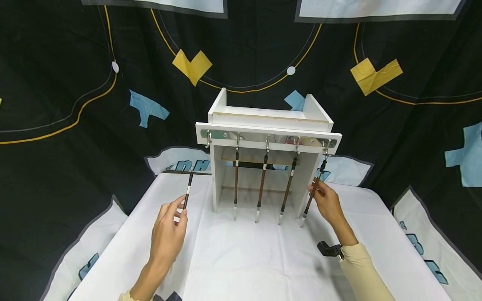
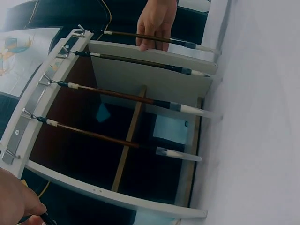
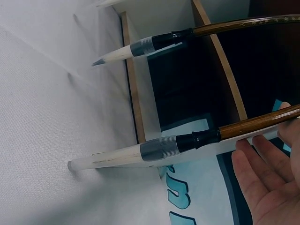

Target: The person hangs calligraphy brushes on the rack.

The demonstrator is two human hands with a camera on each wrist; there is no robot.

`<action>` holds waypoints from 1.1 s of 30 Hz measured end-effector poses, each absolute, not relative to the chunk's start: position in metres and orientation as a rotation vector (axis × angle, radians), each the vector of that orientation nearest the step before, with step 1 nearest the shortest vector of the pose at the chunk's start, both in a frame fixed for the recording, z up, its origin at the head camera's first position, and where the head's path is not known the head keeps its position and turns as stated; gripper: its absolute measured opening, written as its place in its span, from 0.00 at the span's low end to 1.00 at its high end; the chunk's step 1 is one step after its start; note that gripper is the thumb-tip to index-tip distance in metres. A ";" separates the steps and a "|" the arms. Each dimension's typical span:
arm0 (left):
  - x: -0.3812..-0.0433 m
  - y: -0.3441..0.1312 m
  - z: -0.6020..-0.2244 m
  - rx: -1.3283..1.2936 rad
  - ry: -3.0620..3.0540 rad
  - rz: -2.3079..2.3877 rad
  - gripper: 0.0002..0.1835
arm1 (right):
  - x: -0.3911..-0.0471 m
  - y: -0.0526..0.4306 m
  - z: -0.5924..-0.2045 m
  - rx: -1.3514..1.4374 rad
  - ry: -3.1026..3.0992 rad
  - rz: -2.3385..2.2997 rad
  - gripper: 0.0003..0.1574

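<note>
My left hand (image 1: 169,234) pinches a dark calligraphy brush (image 1: 189,188) between thumb and fingers, its black end with a white band pointing up beside the rack. The lower part of this brush is hidden by the hand. Several brushes hang bristles down from hooks on the white wooden rack (image 1: 269,129). My right hand (image 1: 331,205) is at the rightmost hanging brush (image 1: 314,192), with its thumb by the brown handle. Its other fingers (image 3: 248,164) extend loosely beside the rack's side panel. The leftmost hook (image 1: 208,139) stands nearest my left hand.
The rack stands on a white-covered table (image 1: 241,259) against a black cloth backdrop (image 1: 256,50). Blue tape (image 1: 148,108) and yellow tape (image 1: 192,66) stick to the cloth. A dark wrist camera (image 1: 329,249) sits on my right wrist.
</note>
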State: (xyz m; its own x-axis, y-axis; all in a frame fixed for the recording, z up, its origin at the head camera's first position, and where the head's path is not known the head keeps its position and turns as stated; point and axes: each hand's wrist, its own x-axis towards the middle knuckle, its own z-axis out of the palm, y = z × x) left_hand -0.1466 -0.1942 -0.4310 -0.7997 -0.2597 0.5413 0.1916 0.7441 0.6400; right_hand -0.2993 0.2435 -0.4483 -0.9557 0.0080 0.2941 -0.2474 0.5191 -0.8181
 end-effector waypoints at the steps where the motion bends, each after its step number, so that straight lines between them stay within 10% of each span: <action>1: -0.147 -0.193 -0.430 0.050 -2.307 -0.947 0.23 | -0.299 0.244 -0.448 0.203 -2.502 1.410 0.34; 33: -0.183 -0.158 -0.405 -0.071 -2.101 -0.895 0.23 | -0.299 0.244 -0.448 0.190 -2.514 1.419 0.35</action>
